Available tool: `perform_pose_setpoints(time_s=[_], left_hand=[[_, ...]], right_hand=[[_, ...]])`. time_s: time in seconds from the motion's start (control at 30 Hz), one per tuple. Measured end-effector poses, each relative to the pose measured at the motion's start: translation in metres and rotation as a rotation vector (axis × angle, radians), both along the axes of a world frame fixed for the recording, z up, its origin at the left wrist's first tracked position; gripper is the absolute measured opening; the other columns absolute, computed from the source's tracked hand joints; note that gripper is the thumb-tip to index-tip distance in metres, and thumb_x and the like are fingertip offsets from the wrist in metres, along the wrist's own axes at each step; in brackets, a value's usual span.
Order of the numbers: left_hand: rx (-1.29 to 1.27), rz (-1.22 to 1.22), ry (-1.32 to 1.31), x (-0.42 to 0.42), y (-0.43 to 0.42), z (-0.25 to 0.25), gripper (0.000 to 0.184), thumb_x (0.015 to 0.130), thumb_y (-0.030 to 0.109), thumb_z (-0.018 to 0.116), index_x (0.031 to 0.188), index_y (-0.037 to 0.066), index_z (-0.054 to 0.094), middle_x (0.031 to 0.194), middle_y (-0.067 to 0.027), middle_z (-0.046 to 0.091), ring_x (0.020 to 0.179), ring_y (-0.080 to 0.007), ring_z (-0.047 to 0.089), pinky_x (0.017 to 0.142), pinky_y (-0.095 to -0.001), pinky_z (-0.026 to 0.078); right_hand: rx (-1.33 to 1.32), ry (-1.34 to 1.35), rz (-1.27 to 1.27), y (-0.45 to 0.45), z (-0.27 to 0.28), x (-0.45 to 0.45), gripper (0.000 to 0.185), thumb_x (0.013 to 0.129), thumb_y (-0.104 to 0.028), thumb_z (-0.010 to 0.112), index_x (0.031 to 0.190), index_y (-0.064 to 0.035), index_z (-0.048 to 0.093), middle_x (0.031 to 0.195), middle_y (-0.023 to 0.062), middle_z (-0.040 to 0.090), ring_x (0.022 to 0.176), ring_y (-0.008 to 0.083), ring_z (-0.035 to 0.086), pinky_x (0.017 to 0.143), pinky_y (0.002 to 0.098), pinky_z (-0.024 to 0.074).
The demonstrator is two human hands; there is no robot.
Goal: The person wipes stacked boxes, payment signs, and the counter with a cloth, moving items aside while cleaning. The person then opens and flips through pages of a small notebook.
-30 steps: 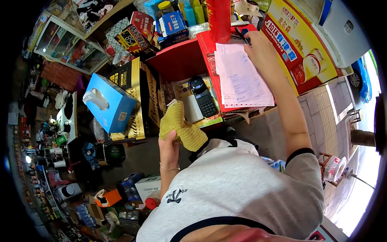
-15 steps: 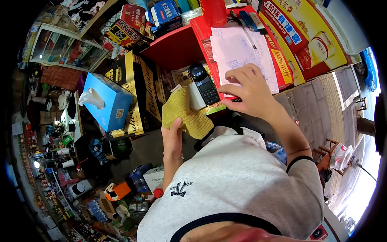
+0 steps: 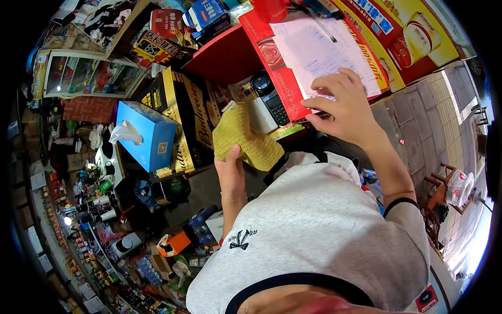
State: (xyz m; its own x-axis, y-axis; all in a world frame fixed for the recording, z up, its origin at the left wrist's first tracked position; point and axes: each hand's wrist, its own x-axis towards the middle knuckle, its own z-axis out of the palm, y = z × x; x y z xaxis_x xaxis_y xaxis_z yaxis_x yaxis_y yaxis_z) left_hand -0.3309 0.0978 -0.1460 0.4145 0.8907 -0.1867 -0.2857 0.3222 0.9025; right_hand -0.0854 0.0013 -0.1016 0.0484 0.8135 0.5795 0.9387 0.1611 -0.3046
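Observation:
My left hand is closed round a yellow-green ribbed cloth, which hangs bunched over the front of an open drawer-like space. Over the near edge of the pink and white papers hovers my right hand. Its fingers are curved and apart, thumb separate, with nothing visibly held; whether the fingertips touch the paper I cannot tell. The papers lie on a red box top, with a pen across them. Below the red top, a black keypad device sits beside a white box, partly covered by the cloth.
A blue tissue box stands left of a black and gold Budweiser carton. A red cylinder is at the back. Yellow-red beer cartons flank the right. Crowded shelves fill the left; a wooden chair stands right.
The view has shifted slightly, so the counter things sit a little differently in the frame. My left hand still grips the cloth, and my right hand stays by the papers' near edge.

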Motion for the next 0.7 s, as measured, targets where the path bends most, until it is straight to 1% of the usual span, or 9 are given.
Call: perform_pose_setpoints(time_s=[0.27, 0.33, 0.37, 0.47, 0.5, 0.53, 0.6, 0.63, 0.7], left_hand=[[0.344, 0.18, 0.086, 0.032, 0.013, 0.032, 0.034, 0.078, 0.003, 0.058, 0.109, -0.003, 0.046, 0.1, -0.0068, 0.054, 0.088, -0.0129, 0.052, 0.078, -0.026, 0.042], [0.677, 0.148, 0.207, 0.043, 0.02, 0.039, 0.026, 0.079, 0.004, 0.058, 0.102, -0.004, 0.05, 0.098, -0.0063, 0.055, 0.084, -0.0127, 0.053, 0.075, -0.0254, 0.043], [0.736, 0.143, 0.219, 0.051, 0.026, 0.042, 0.017, 0.078, 0.004, 0.058, 0.094, -0.003, 0.055, 0.095, -0.0057, 0.057, 0.081, -0.0125, 0.054, 0.071, -0.0249, 0.043], [0.906, -0.022, 0.334, 0.073, 0.045, 0.05, 0.014, 0.078, 0.003, 0.058, 0.091, -0.001, 0.057, 0.09, -0.0052, 0.058, 0.08, -0.0108, 0.054, 0.069, -0.0239, 0.042], [0.926, -0.013, 0.317, 0.087, 0.052, 0.051, 0.013, 0.074, 0.004, 0.06, 0.086, 0.0, 0.058, 0.08, -0.0077, 0.059, 0.074, -0.0174, 0.057, 0.068, -0.0268, 0.044], [0.926, -0.013, 0.316, 0.097, 0.06, 0.054, 0.013, 0.074, 0.004, 0.06, 0.086, 0.0, 0.058, 0.08, -0.0077, 0.059, 0.074, -0.0174, 0.057, 0.068, -0.0268, 0.044], [1.595, 0.014, 0.651, 0.115, 0.076, 0.057, 0.018, 0.069, 0.011, 0.063, 0.082, 0.0, 0.056, 0.074, -0.0123, 0.057, 0.069, -0.0274, 0.056, 0.066, -0.0338, 0.046], [1.594, 0.012, 0.651, 0.121, 0.081, 0.055, 0.018, 0.069, 0.011, 0.063, 0.082, 0.0, 0.056, 0.074, -0.0123, 0.057, 0.069, -0.0274, 0.056, 0.066, -0.0338, 0.046], [1.663, -0.263, 0.806, 0.132, 0.087, 0.053, 0.024, 0.066, 0.018, 0.063, 0.079, 0.001, 0.053, 0.075, -0.0159, 0.055, 0.068, -0.0337, 0.053, 0.063, -0.04, 0.045]], right_hand=[[0.042, 0.028, -0.124, -0.017, -0.009, 0.011, 0.015, 0.062, -0.02, 0.068, 0.076, -0.0159, 0.062, 0.088, -0.0003, 0.052, 0.077, 0.0156, 0.052, 0.09, 0.0403, 0.0306], [0.061, 0.058, -0.111, -0.017, -0.011, 0.01, 0.018, 0.062, -0.02, 0.068, 0.078, -0.0165, 0.062, 0.089, 0.0, 0.052, 0.076, 0.0155, 0.052, 0.09, 0.0401, 0.0305], [0.081, 0.086, -0.099, -0.017, -0.012, 0.009, 0.02, 0.062, -0.02, 0.068, 0.081, -0.0171, 0.062, 0.091, 0.0002, 0.051, 0.074, 0.0155, 0.052, 0.09, 0.0398, 0.0304], [0.123, 0.154, -0.093, -0.017, -0.016, 0.003, 0.026, 0.062, -0.021, 0.069, 0.087, -0.0189, 0.063, 0.095, 0.0007, 0.051, 0.073, 0.0155, 0.051, 0.089, 0.0393, 0.0309], [0.126, 0.142, -0.083, -0.018, -0.017, 0.003, 0.032, 0.062, -0.022, 0.069, 0.093, -0.0199, 0.062, 0.097, 0.0011, 0.05, 0.072, 0.0156, 0.051, 0.088, 0.0391, 0.0315], [0.125, 0.141, -0.084, -0.018, -0.016, 0.003, 0.032, 0.062, -0.022, 0.069, 0.093, -0.0199, 0.062, 0.097, 0.0011, 0.05, 0.072, 0.0156, 0.051, 0.088, 0.0391, 0.0315], [0.122, 0.198, -0.083, -0.017, -0.014, 0.002, 0.033, 0.062, -0.022, 0.069, 0.094, -0.0188, 0.061, 0.097, 0.0018, 0.05, 0.075, 0.0171, 0.051, 0.086, 0.0377, 0.0327], [0.12, 0.2, -0.084, -0.017, -0.015, 0.002, 0.033, 0.062, -0.022, 0.069, 0.094, -0.0188, 0.061, 0.097, 0.0018, 0.05, 0.075, 0.0171, 0.051, 0.086, 0.0377, 0.0327], [0.117, 0.232, -0.053, -0.016, -0.016, 0.005, 0.035, 0.061, -0.022, 0.068, 0.095, -0.017, 0.06, 0.098, 0.003, 0.05, 0.079, 0.019, 0.05, 0.084, 0.0365, 0.0337]])
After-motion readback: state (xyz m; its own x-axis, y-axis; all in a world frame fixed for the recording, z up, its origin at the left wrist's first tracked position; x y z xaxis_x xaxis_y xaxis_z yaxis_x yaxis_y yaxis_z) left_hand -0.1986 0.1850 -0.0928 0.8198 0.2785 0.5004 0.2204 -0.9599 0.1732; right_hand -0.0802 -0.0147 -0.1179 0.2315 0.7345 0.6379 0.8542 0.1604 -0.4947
